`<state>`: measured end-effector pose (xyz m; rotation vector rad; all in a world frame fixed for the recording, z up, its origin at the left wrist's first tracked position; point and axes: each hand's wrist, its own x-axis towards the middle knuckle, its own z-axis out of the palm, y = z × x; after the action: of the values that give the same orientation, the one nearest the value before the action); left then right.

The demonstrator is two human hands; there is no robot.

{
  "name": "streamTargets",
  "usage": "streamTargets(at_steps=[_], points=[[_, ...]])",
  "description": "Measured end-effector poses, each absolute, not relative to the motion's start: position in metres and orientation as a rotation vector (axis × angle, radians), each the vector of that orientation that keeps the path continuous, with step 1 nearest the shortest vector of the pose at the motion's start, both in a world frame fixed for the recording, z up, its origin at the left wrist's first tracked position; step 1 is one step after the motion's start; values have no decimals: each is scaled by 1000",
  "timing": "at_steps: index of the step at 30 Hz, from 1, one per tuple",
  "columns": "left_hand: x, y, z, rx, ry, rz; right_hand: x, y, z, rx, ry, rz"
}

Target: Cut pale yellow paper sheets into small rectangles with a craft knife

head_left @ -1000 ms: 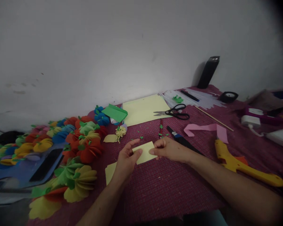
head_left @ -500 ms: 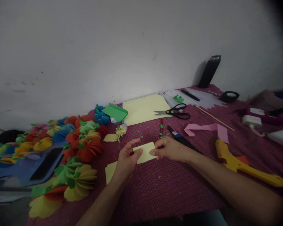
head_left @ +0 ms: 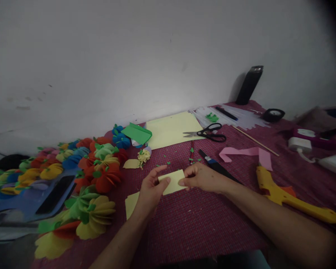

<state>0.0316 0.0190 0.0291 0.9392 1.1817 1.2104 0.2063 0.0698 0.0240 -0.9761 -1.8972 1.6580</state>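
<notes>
A small pale yellow paper piece (head_left: 173,181) is held between my two hands above the red checked cloth. My left hand (head_left: 153,186) pinches its left side, thumb on top and the index finger stretched out behind. At its right edge my right hand (head_left: 198,177) grips it between thumb and curled fingers. Another pale yellow paper (head_left: 131,203) lies flat on the cloth, partly hidden by my left forearm. Beyond my hands are a cut yellow paper leaf shape (head_left: 131,163) and a frilly yellow paper flower (head_left: 143,157).
Colourful paper pumpkins (head_left: 106,175) crowd the left side. Black scissors (head_left: 210,133) rest on a large yellow sheet (head_left: 172,129). To the right are a utility knife (head_left: 218,166), pink strip (head_left: 240,151), yellow glue gun (head_left: 285,196), wooden stick (head_left: 256,141), clear glue sticks (head_left: 203,114) and black bottle (head_left: 249,86).
Almost nothing differs. Both hands keep the same grip on the small yellow paper, and the view has shifted very slightly.
</notes>
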Motion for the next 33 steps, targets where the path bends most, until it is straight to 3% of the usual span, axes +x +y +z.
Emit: streamTargets(at_steps=[9, 25, 33], points=[[33, 18, 23, 902, 1291, 955, 204, 66, 18, -959, -2094, 1547], [34, 15, 22, 848, 1148, 1107, 203, 63, 23, -920, -2041, 1623], [40, 10, 23, 1155, 1251, 1094, 201, 67, 21, -1011, -1984, 1414]])
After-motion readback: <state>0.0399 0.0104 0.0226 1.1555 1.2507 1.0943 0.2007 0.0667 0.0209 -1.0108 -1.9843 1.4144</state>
